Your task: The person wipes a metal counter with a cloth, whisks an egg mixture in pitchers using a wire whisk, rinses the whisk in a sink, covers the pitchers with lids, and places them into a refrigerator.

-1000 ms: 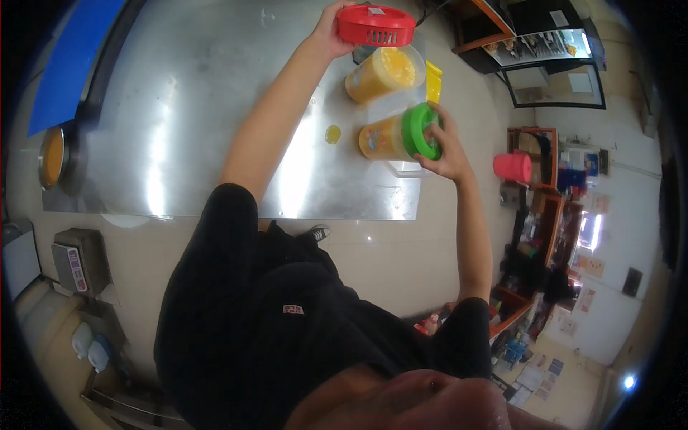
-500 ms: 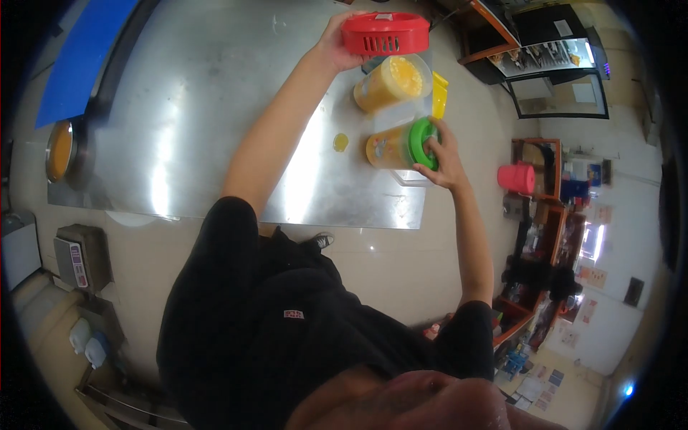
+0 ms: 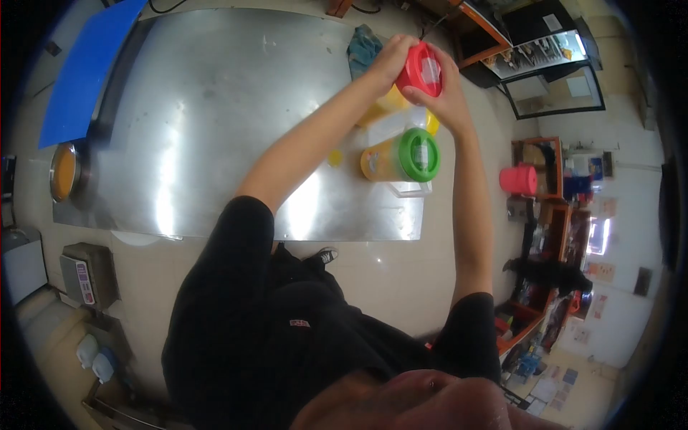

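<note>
My left hand (image 3: 390, 63) and my right hand (image 3: 447, 94) are both closed on a red plastic lid (image 3: 423, 72), gripping it from opposite sides. The lid is at the top of a jug with yellow contents (image 3: 389, 102); my hands and the lid hide most of that jug, and I cannot tell how far the lid is seated. Beside it, nearer my body, stands a second jug of yellow liquid (image 3: 377, 160), capped with a green lid (image 3: 419, 155). Neither hand touches this one.
A steel table (image 3: 215, 107) holds a teal cloth (image 3: 364, 50), a yellow spot (image 3: 335, 158) and a clear plastic container (image 3: 410, 188). At the far left sits a metal bowl with orange contents (image 3: 64, 172). A blue board (image 3: 93, 72) and a scale (image 3: 86, 276) are also on the left.
My right hand has left the green lid and moved up to the red lid. The red lid has shifted right and down over the other jug, turning its top toward me.
</note>
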A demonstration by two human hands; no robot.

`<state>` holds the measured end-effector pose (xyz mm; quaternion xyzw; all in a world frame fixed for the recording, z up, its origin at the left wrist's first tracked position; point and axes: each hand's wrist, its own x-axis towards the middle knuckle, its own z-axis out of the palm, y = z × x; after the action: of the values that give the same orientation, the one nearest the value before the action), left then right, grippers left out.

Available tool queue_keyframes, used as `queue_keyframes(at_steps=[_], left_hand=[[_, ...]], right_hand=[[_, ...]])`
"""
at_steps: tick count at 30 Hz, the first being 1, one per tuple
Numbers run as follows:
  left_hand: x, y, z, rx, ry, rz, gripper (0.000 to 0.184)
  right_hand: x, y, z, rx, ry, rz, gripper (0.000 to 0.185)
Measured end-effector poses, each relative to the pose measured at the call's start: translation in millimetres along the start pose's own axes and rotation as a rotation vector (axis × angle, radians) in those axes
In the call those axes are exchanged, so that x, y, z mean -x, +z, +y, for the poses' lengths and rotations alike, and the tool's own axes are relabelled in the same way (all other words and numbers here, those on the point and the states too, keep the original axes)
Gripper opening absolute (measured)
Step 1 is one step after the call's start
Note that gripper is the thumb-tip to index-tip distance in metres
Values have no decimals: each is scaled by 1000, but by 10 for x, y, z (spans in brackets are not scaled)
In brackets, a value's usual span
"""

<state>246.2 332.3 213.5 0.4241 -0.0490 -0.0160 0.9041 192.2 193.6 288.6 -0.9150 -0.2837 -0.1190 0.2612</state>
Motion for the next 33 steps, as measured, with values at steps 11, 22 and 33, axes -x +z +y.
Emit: queue_keyframes(at_steps=[11,22,33], left_hand=[[834,-940,-13,87,68,386,36],[3231,-1907,-780,39,-499,583,26],[3236,-1217,-813,1,-254,555,25]], right_hand=[[65,587,767,142,143,-127,93],[-53,628,673,273,89,-215,96],[62,948,1031,338,151,-379,102]])
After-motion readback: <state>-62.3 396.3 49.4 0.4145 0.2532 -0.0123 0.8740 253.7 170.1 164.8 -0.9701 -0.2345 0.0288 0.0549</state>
